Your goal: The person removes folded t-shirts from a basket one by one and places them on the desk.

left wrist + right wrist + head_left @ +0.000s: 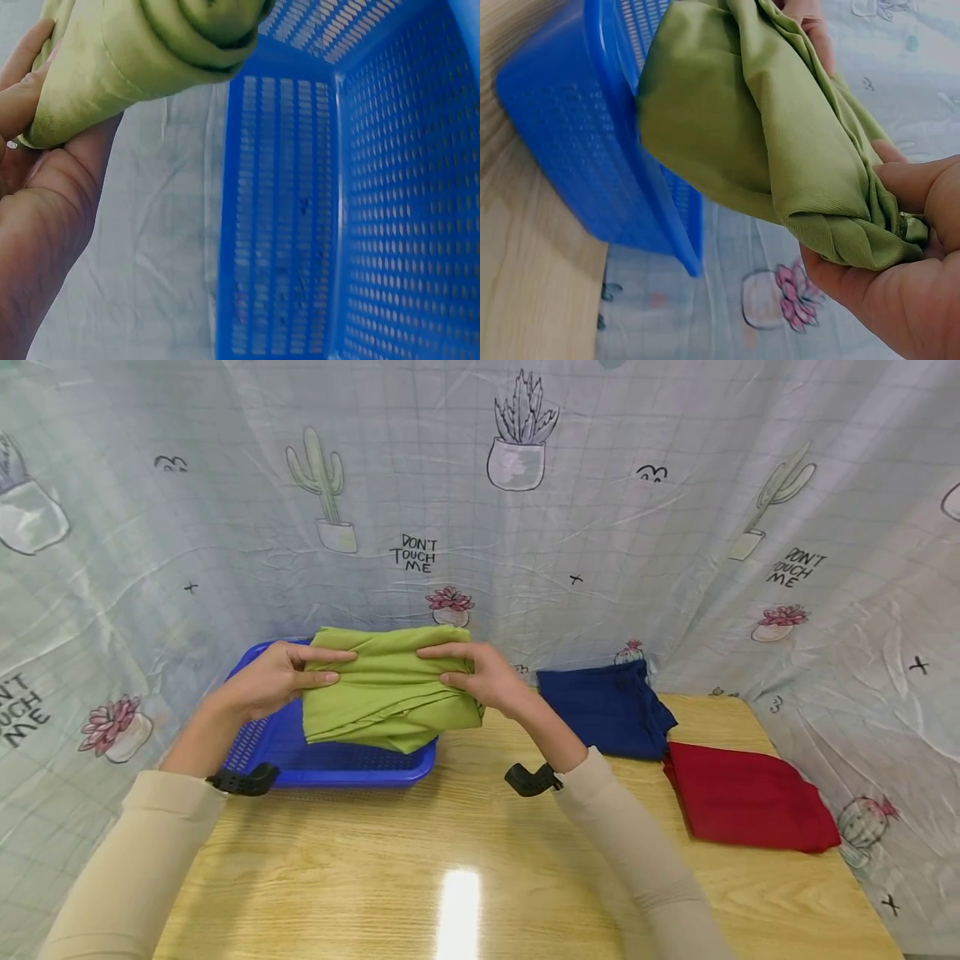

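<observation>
A folded lime-green cloth hangs between my two hands, above the blue plastic basket. My left hand grips its left end, thumb and index finger lying on the near face. At the other end my right hand holds it the same way. Rolled layers of the green cloth show in the left wrist view, over the basket's slotted wall. In the right wrist view the fingers of my right hand wrap round a bunched corner of the cloth.
A folded dark blue cloth lies on the wooden table, right of the basket. Nearer the right edge is a folded red cloth. A curtain printed with cacti hangs behind and at both sides.
</observation>
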Motion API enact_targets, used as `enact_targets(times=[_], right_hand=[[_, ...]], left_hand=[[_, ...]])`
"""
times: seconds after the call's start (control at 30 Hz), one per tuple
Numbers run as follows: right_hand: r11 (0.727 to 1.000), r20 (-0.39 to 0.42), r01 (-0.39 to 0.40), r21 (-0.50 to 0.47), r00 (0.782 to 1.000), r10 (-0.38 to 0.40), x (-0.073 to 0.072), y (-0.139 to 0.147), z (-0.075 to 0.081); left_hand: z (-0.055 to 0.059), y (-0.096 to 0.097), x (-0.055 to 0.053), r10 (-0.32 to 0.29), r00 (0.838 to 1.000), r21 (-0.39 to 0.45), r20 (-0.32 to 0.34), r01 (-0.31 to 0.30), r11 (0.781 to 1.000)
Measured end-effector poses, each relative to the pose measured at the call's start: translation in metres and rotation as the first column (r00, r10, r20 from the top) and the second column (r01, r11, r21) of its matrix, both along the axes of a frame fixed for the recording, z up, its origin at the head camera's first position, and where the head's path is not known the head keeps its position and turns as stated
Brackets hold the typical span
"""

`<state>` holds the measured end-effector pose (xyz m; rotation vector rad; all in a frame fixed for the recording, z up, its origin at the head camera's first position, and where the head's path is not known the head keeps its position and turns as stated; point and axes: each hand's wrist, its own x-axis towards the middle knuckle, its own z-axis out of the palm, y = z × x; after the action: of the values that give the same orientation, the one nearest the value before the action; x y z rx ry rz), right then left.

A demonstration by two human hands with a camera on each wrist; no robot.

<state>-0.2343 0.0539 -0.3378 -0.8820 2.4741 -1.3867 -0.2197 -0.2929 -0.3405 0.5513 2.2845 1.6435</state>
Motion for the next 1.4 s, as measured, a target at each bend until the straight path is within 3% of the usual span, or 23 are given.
enact_targets(times=[0.27, 0.5, 0.77, 0.97, 1.17, 1.4], right_hand=[[0.999, -0.005, 0.032, -0.022, 0.999, -0.032, 0.013, 0.036, 0.013], [0.997, -0.034, 0.075, 0.001, 0.997, -0.075, 0.021, 0.060, 0.020], [0.993, -0.002, 0.121, -0.004, 0.993, -0.121, 0.032, 0.095, 0.023], [0.987, -0.003, 0.161, 0.016, 0.987, -0.161, 0.039, 0.118, 0.023], [0.975, -0.045, 0.219, 0.048, 0.975, -0.217, 0.044, 0.141, 0.020], [0.961, -0.023, 0.254, 0.111, 0.967, -0.253, 0.050, 0.165, 0.007]], left_hand=[[0.011, 0.031, -0.003, -0.081, 0.995, 0.006, -0.049, 0.082, 0.997], [0.015, 0.056, -0.003, -0.091, 0.992, -0.035, -0.082, 0.089, 0.995], [0.016, 0.094, 0.001, -0.085, 0.994, -0.038, -0.071, 0.083, 0.996], [0.011, 0.120, 0.002, -0.081, 0.993, -0.017, -0.081, 0.080, 0.997], [0.003, 0.151, 0.010, -0.043, 0.999, 0.073, -0.023, 0.044, 0.996], [-0.016, 0.188, 0.022, 0.009, 1.000, 0.108, 0.025, -0.012, 0.994]])
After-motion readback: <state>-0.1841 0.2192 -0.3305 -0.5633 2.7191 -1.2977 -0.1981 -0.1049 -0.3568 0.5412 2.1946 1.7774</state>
